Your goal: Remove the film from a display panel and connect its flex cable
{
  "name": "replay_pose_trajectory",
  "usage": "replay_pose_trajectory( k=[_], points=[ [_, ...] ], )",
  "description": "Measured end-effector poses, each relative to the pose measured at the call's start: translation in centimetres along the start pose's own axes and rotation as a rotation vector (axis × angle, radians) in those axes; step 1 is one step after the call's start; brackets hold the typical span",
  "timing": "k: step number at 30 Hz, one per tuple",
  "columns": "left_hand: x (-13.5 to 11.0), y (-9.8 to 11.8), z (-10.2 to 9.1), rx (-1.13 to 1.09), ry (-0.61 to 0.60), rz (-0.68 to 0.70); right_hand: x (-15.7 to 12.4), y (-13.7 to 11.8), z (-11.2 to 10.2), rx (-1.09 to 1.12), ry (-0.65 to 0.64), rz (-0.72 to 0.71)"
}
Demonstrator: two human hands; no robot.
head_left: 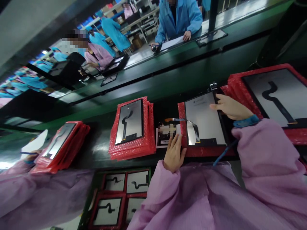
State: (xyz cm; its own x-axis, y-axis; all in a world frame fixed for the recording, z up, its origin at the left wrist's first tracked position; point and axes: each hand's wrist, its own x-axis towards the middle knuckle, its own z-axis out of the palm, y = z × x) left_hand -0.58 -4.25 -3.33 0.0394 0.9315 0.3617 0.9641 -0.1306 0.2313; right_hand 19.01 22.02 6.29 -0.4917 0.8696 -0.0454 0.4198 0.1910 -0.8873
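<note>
A grey display panel [203, 119] with a thin ribbon cable [189, 123] lies on a red bubble-wrap pad [208, 150] in front of me. My left hand [174, 153] lies flat at the panel's near left corner, fingers stretched toward a small printed card [165, 134]. My right hand [230, 107] rests on the panel's far right edge, fingers curled against it, a blue wrist strap [247, 121] around the wrist. Both arms wear pink sleeves.
A stack of red pads topped by a panel [131, 127] sits to the left; another panel on red wrap [275, 95] lies far right. A neighbour's pile [59, 143] is at left. Trays of panels [120, 195] sit below. People in blue coats work across the green conveyor [182, 70].
</note>
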Motion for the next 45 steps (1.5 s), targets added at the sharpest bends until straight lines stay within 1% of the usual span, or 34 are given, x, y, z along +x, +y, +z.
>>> replay_pose_trajectory(
  k=[2, 3, 4, 5, 7, 9, 10, 11, 12, 13, 15, 16, 18, 19, 20, 21, 22, 25, 27, 30, 36, 45],
  points=[
    [0.0, 0.0, -0.1, 0.015, -0.015, 0.019, 0.8, 0.9, 1.1, 0.069, -0.101, 0.073],
    [0.0, -0.1, -0.2, 0.032, -0.025, 0.033, 1.1, 1.3, 1.3, 0.066, -0.12, 0.097],
    [0.0, -0.1, -0.2, 0.052, -0.034, 0.046, 1.2, 1.8, 1.4, 0.019, -0.109, 0.108],
    [0.0, -0.1, -0.2, 0.069, -0.039, 0.056, 1.3, 2.2, 1.4, -0.075, -0.07, 0.101],
    [0.0, 0.0, -0.1, 0.085, -0.036, 0.065, 1.1, 2.7, 1.4, -0.351, 0.075, 0.018],
    [0.1, 0.1, -0.2, 0.08, -0.024, 0.069, 0.7, 2.5, 1.7, -0.585, 0.221, -0.14],
    [0.2, 0.2, -0.4, 0.075, -0.023, 0.071, 0.5, 2.0, 2.2, -0.625, 0.251, -0.228],
    [0.5, 0.2, -0.7, 0.067, -0.024, 0.073, 0.2, 1.4, 2.8, -0.621, 0.236, -0.311],
    [0.8, 0.2, -1.1, 0.052, -0.026, 0.077, 0.1, 0.6, 3.6, -0.584, 0.18, -0.38],
    [1.4, 0.2, -1.7, 0.024, -0.027, 0.085, 0.0, -0.2, 4.6, -0.526, 0.088, -0.434],
    [2.8, -0.2, -3.1, -0.067, 0.007, 0.102, 0.1, -1.7, 6.7, -0.393, -0.137, -0.489],
    [3.7, -0.5, -3.9, -0.12, 0.059, 0.104, 0.2, -2.1, 7.7, -0.333, -0.237, -0.488],
    [5.7, -1.5, -5.0, -0.187, 0.242, 0.068, 0.5, -2.5, 9.3, -0.251, -0.37, -0.462],
    [6.6, -2.1, -5.2, -0.193, 0.34, 0.03, 0.5, -2.5, 9.9, -0.227, -0.404, -0.452],
    [7.5, -2.8, -5.3, -0.186, 0.411, -0.01, 0.6, -2.3, 10.2, -0.212, -0.418, -0.447],
    [8.2, -3.5, -5.0, -0.176, 0.441, -0.042, 0.5, -2.1, 10.5, -0.205, -0.424, -0.45],
    [8.8, -4.2, -4.6, -0.165, 0.43, -0.057, 0.5, -1.9, 10.5, -0.202, -0.427, -0.456],
    [9.7, -5.7, -2.9, -0.15, 0.271, -0.022, 0.3, -1.4, 10.5, -0.197, -0.427, -0.474],
    [9.6, -6.1, -2.0, -0.145, 0.178, -0.013, 0.2, -1.3, 10.5, -0.199, -0.422, -0.483],
    [9.3, -6.2, -1.5, -0.145, 0.097, -0.04, 0.0, -1.2, 11.0, -0.209, -0.418, -0.492],
    [9.4, -5.8, -1.5, -0.144, 0.052, -0.034, -0.5, -0.8, 12.0, -0.289, -0.404, -0.595],
    [9.3, -5.8, -1.1, -0.112, 0.079, -0.037, -0.6, -0.8, 12.1, -0.31, -0.42, -0.588]
  ],
)
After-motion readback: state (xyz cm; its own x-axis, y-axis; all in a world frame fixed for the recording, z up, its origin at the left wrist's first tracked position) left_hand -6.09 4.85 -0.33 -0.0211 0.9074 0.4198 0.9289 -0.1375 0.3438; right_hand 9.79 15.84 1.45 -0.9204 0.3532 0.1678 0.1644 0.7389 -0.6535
